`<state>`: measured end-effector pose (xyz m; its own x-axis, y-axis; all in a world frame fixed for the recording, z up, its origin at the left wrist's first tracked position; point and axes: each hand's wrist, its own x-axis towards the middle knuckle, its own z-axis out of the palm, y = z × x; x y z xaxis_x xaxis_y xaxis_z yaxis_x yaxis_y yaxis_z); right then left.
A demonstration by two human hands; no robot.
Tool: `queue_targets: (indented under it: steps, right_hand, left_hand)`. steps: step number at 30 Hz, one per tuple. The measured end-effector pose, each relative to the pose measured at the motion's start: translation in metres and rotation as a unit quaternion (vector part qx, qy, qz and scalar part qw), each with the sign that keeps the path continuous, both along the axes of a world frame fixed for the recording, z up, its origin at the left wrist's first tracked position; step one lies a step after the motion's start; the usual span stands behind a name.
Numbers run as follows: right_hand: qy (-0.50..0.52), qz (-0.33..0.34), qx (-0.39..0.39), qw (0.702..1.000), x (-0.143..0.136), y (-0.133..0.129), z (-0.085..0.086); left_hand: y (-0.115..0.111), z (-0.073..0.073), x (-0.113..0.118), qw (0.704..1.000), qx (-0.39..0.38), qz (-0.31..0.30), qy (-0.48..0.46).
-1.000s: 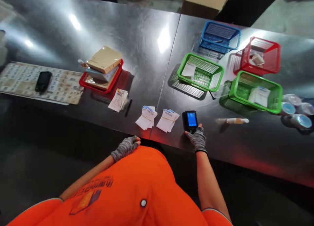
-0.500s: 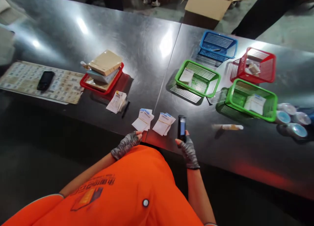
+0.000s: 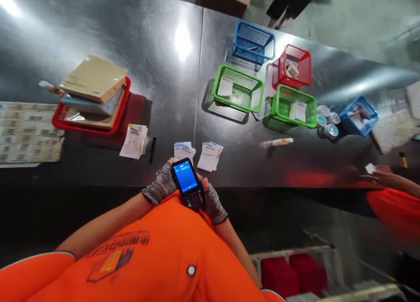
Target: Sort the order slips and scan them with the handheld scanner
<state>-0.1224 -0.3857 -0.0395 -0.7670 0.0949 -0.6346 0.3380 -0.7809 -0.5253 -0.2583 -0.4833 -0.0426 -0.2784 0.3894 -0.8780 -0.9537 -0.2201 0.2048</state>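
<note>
A black handheld scanner (image 3: 187, 183) with a lit blue screen is tilted in front of my body at the table's edge. My right hand (image 3: 212, 202), in a grey fingerless glove, grips its right side. At its left side is my left hand (image 3: 162, 183), gloved alike, with the fingers closed round the casing. Just beyond lies a bundle of white labels (image 3: 184, 150), partly covered by the scanner. A second banded label bundle (image 3: 209, 156) lies to its right. Farther left are another label stack (image 3: 134, 141) and a black pen (image 3: 152, 149).
A red tray (image 3: 113, 128) holds stacked packages at left. Green baskets (image 3: 213, 92) (image 3: 278, 114), a blue basket (image 3: 236, 38) and a red basket (image 3: 310, 70) stand at the right back. A roll-like tube (image 3: 278, 142) lies nearer. Another person's hand (image 3: 387, 176) is far right.
My right hand has brought the scanner leftward and towards my body, and my left hand has taken hold of it too. The view has turned right, bringing another person into sight.
</note>
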Motion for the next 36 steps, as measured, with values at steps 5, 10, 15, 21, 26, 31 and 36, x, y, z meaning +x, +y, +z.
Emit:
queue_targets:
  steps: [5,10,15,21,26,31,36]
  right_hand:
    - [-0.031,0.023,-0.168,0.985,0.012,-0.011,-0.007]
    - [-0.03,-0.107,-0.165,0.98,0.045,-0.018,-0.008]
    - [-0.04,-0.182,-0.126,0.974,0.079,0.017,-0.013]
    - [-0.065,-0.136,-0.123,0.981,0.107,0.083,-0.014]
    - [-0.083,-0.105,-0.176,0.975,0.105,0.112,-0.008]
    - [-0.08,-0.032,-0.248,0.965,0.081,0.124,0.001]
    - [-0.063,0.066,-0.297,0.951,0.051,0.124,0.013]
  left_hand:
    - [0.013,0.008,0.0,0.992,0.037,-0.118,-0.013]
    - [0.028,-0.026,0.009,0.943,0.053,-0.275,0.177]
    - [0.075,-0.064,0.013,0.87,-0.116,-0.287,0.384]
    - [0.117,-0.078,0.027,0.805,-0.234,-0.274,0.472]
    - [0.113,-0.082,0.036,0.794,-0.278,-0.242,0.483]
    - [0.107,-0.076,0.046,0.834,-0.283,-0.169,0.443]
    - [0.099,-0.062,0.045,0.901,-0.178,-0.046,0.394]
